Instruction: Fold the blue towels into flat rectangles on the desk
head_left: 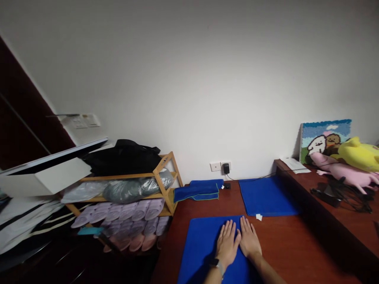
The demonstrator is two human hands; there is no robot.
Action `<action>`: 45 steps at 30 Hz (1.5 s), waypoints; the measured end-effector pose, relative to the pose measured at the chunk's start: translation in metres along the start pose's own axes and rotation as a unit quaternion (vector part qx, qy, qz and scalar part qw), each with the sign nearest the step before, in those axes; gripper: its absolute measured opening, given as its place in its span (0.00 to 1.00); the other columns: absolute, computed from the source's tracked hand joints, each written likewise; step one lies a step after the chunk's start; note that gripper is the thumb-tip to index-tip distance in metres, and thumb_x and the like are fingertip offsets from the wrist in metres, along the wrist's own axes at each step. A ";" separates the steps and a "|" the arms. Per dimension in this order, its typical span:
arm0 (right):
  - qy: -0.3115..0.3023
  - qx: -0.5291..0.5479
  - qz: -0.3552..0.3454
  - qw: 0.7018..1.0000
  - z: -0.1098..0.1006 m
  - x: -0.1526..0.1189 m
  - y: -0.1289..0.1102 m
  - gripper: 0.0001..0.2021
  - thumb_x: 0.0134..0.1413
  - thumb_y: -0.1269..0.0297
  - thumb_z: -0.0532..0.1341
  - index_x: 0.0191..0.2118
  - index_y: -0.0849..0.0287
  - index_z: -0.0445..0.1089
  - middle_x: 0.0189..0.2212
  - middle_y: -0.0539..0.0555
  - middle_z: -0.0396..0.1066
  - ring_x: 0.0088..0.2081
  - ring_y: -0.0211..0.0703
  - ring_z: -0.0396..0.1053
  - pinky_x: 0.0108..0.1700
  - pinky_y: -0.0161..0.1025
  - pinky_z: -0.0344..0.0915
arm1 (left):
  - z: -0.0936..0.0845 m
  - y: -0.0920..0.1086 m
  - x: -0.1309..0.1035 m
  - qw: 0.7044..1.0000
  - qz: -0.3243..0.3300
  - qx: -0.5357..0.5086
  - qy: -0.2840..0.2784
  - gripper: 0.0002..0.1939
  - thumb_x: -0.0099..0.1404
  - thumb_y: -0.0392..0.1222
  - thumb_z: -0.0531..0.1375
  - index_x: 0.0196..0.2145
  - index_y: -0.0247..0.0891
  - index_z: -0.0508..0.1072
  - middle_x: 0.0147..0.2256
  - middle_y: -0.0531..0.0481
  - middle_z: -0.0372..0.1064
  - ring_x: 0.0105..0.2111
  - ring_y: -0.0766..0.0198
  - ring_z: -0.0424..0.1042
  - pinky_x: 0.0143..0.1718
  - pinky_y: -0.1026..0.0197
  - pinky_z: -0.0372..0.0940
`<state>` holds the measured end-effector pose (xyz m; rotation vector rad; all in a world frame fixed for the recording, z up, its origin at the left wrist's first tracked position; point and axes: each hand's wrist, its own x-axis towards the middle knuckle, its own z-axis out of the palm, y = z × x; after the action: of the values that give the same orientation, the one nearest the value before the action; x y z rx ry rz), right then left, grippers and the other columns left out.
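Observation:
A blue cloth lies spread on the reddish-brown wooden table in front of me. My left hand rests flat on it with the fingers stretched out; a watch is on that wrist. Beside it, my right hand lies flat along the cloth's right side, fingers extended. The two hands are close together near the far edge. Another blue cloth with a white tag is laid flat at the back right. Folded blue cloths with a greenish edge sit at the back left.
A wooden shoe rack with slippers and a black bag stands left. A charger is plugged into the wall, its cord running right. On the raised right ledge are a pink plush toy, a yellow plush toy and cables.

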<state>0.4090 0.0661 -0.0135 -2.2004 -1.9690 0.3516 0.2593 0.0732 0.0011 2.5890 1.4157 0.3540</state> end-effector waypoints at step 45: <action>0.011 0.020 0.007 1.000 0.000 0.001 -0.002 0.34 0.68 0.54 0.37 0.74 0.64 0.44 0.75 0.54 0.39 0.75 0.46 0.35 0.74 0.49 0.34 | 0.014 -0.003 0.006 0.999 -0.032 -0.016 -0.006 0.34 0.77 0.57 0.33 0.73 0.42 0.48 0.73 0.51 0.43 0.73 0.57 0.43 0.74 0.46 0.44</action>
<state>0.4076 0.0673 -0.0127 -2.1838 -1.9197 0.3630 0.2643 0.0792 -0.0127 2.5099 1.4726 0.3486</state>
